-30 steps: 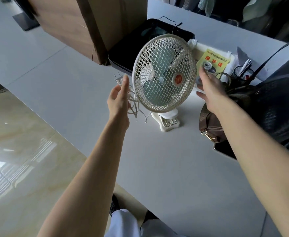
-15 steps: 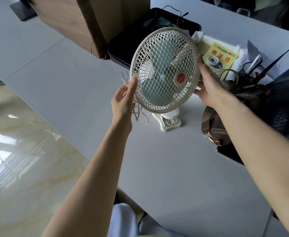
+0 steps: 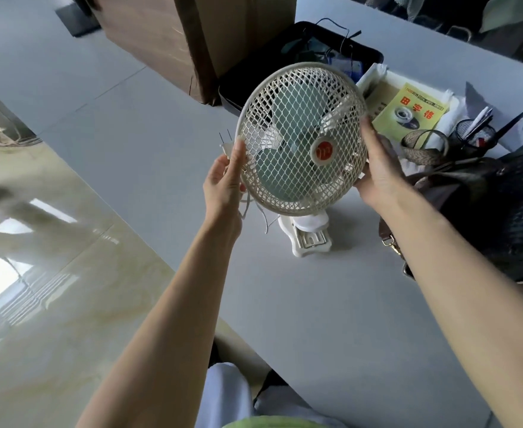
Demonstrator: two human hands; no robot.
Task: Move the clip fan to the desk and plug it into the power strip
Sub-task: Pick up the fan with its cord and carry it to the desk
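A white clip fan (image 3: pixel 300 140) with a mesh cage, pale green blades and a red hub stands on the grey counter (image 3: pixel 331 304) on its white clip base (image 3: pixel 308 236). My left hand (image 3: pixel 226 183) presses against the cage's left rim, fingers upright. My right hand (image 3: pixel 377 168) holds the cage's right rim from the other side. The fan's white cord (image 3: pixel 254 208) dangles behind my left hand, and its two-pin plug (image 3: pixel 226 143) sticks up just beyond my fingertips. No power strip is in view.
A black tray (image 3: pixel 362 54) of cables lies behind the fan, beside a brown cardboard box (image 3: pixel 192 35). To the right are a yellow booklet (image 3: pixel 408 112), a mesh pen cup (image 3: pixel 473 134) and a dark handbag (image 3: pixel 486 205). Glossy floor tiles (image 3: pixel 53 273) lie left of the counter.
Both hands have closed in from either side of the fan and now grip the cage's rim. The fan's base still rests on the counter.
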